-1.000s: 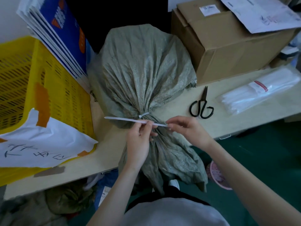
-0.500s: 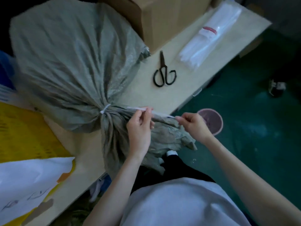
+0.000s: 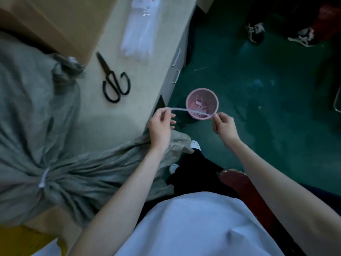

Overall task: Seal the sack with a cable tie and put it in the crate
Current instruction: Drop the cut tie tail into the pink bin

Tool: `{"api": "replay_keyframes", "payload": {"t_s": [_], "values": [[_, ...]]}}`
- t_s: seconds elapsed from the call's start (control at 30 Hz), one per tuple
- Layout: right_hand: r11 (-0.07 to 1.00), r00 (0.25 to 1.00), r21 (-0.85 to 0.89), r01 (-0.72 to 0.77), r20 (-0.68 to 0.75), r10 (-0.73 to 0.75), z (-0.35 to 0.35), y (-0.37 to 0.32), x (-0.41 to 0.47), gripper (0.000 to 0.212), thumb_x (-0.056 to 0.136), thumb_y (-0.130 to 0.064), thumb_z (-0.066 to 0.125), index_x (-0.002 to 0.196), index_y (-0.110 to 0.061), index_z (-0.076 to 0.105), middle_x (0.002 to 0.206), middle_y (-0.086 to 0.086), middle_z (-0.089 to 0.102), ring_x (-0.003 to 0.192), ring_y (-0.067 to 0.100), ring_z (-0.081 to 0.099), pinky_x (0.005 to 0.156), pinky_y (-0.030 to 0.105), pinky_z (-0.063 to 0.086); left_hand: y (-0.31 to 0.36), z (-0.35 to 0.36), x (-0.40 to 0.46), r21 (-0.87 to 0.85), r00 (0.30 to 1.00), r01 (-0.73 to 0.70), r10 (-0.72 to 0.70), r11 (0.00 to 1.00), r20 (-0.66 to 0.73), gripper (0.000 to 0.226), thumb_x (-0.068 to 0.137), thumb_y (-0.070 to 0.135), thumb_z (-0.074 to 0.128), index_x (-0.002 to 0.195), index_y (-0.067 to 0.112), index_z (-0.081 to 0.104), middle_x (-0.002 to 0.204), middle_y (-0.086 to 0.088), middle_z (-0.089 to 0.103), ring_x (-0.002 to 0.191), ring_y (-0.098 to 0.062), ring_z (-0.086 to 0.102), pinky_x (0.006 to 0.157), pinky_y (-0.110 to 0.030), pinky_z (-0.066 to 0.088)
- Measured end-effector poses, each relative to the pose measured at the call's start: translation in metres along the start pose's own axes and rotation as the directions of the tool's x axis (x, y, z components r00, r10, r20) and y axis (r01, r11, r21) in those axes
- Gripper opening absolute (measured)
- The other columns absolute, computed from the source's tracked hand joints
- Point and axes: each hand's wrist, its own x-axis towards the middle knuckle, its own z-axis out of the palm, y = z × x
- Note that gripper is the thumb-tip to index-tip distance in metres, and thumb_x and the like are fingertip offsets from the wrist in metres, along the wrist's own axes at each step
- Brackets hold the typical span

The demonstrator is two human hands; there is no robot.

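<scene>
Cut tie strip (image 3: 191, 111) pinched between left hand (image 3: 160, 130) and right hand (image 3: 223, 127) fingers (above pink bin (image 3: 202, 103)), sack (image 3: 36, 137) tied.

Black scissors (image 3: 115, 81) lie shut on the pale table (image 3: 118, 124), beside a brown cardboard box (image 3: 60, 21). A clear bag of white plastic strips (image 3: 139, 32) lies on the table a little further back. Down on the green floor (image 3: 258, 100), a small pink bin (image 3: 212, 112) stands near the table's corner, and two shoes (image 3: 255, 32) show far off.
</scene>
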Motion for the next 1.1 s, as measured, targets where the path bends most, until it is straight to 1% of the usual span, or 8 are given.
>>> {"api": "replay_keyframes", "payload": {"t_s": [0.2, 0.4, 0.53, 0.7, 0.8, 0.93, 1.03, 1.1], "values": [[0.959, 0.969, 0.171, -0.227, -0.054, 0.239, -0.010, 0.024, 0.043, 0.025, 0.099, -0.014, 0.042, 0.075, -0.014, 0.049, 0.058, 0.004, 0.046, 0.045, 0.013, 0.038, 0.045, 0.025, 0.031, -0.013, 0.045, 0.046, 0.211, 0.970, 0.138, -0.175, 0.968, 0.168, 0.019, 0.097, 0.012, 0.044, 0.099, 0.012, 0.063, 0.082, -0.001, 0.067, 0.064, -0.010, 0.059, 0.060, -0.021, 0.048], [0.865, 0.866, 0.231, -0.446, -0.133, 0.482, -0.001, 0.058, 0.099, 0.022, 0.089, -0.004, 0.048, 0.068, -0.012, 0.052, 0.057, 0.007, 0.046, 0.045, 0.017, 0.038, 0.040, 0.020, 0.030, -0.035, 0.080, 0.089, 0.210, 0.951, 0.225, -0.262, 0.951, 0.165, 0.022, 0.096, 0.009, 0.041, 0.096, 0.011, 0.062, 0.078, -0.001, 0.065, 0.064, -0.011, 0.058, 0.060, -0.022, 0.045], [0.813, 0.808, 0.248, -0.528, -0.150, 0.570, 0.009, 0.079, 0.136, 0.018, 0.083, -0.002, 0.052, 0.067, -0.009, 0.055, 0.056, 0.005, 0.045, 0.043, 0.017, 0.036, 0.039, 0.020, 0.028, -0.059, 0.096, 0.113, 0.174, 0.940, 0.281, -0.307, 0.944, 0.147, 0.022, 0.095, 0.008, 0.041, 0.096, 0.011, 0.062, 0.078, -0.002, 0.065, 0.063, -0.011, 0.057, 0.059, -0.020, 0.044], [0.802, 0.805, 0.267, -0.534, -0.128, 0.579, 0.025, 0.110, 0.185, 0.019, 0.085, -0.001, 0.051, 0.066, -0.008, 0.051, 0.057, 0.006, 0.044, 0.044, 0.016, 0.035, 0.035, 0.016, 0.025, -0.099, 0.117, 0.143, 0.126, 0.936, 0.326, -0.338, 0.937, 0.096, 0.023, 0.093, 0.006, 0.041, 0.091, 0.013, 0.063, 0.075, -0.001, 0.065, 0.061, -0.010, 0.056, 0.057, -0.019, 0.042], [0.810, 0.816, 0.280, -0.516, -0.126, 0.564, 0.038, 0.128, 0.215, 0.019, 0.087, -0.003, 0.051, 0.069, -0.007, 0.053, 0.061, 0.009, 0.049, 0.044, 0.017, 0.038, 0.032, 0.014, 0.026, -0.120, 0.129, 0.158, 0.114, 0.932, 0.343, -0.353, 0.933, 0.082, 0.023, 0.093, 0.005, 0.041, 0.094, 0.011, 0.063, 0.075, 0.000, 0.064, 0.061, -0.009, 0.055, 0.057, -0.019, 0.041], [0.835, 0.828, 0.259, -0.486, -0.169, 0.535, 0.046, 0.146, 0.244, 0.012, 0.089, -0.008, 0.051, 0.089, -0.005, 0.062, 0.072, 0.010, 0.061, 0.046, 0.017, 0.050, 0.037, 0.020, 0.036, -0.141, 0.140, 0.178, 0.149, 0.936, 0.321, -0.337, 0.935, 0.099, 0.023, 0.093, 0.006, 0.041, 0.092, 0.013, 0.063, 0.075, 0.000, 0.065, 0.061, -0.009, 0.056, 0.057, -0.020, 0.042], [0.840, 0.838, 0.265, -0.473, -0.160, 0.522, 0.050, 0.154, 0.257, 0.016, 0.091, -0.008, 0.047, 0.082, -0.006, 0.060, 0.071, 0.008, 0.064, 0.048, 0.017, 0.055, 0.039, 0.018, 0.039, -0.149, 0.148, 0.196, 0.187, 0.944, 0.287, -0.311, 0.939, 0.112, 0.023, 0.092, 0.006, 0.041, 0.092, 0.013, 0.063, 0.074, 0.001, 0.065, 0.060, -0.009, 0.055, 0.056, -0.019, 0.041], [0.832, 0.846, 0.275, -0.482, -0.103, 0.523, 0.053, 0.161, 0.265, 0.020, 0.091, -0.007, 0.043, 0.080, -0.007, 0.059, 0.073, 0.008, 0.065, 0.054, 0.017, 0.059, 0.044, 0.020, 0.041, -0.153, 0.153, 0.206, 0.207, 0.949, 0.265, -0.292, 0.942, 0.117, 0.023, 0.092, 0.006, 0.041, 0.092, 0.013, 0.063, 0.073, 0.001, 0.065, 0.060, -0.009, 0.055, 0.055, -0.018, 0.041]]}}
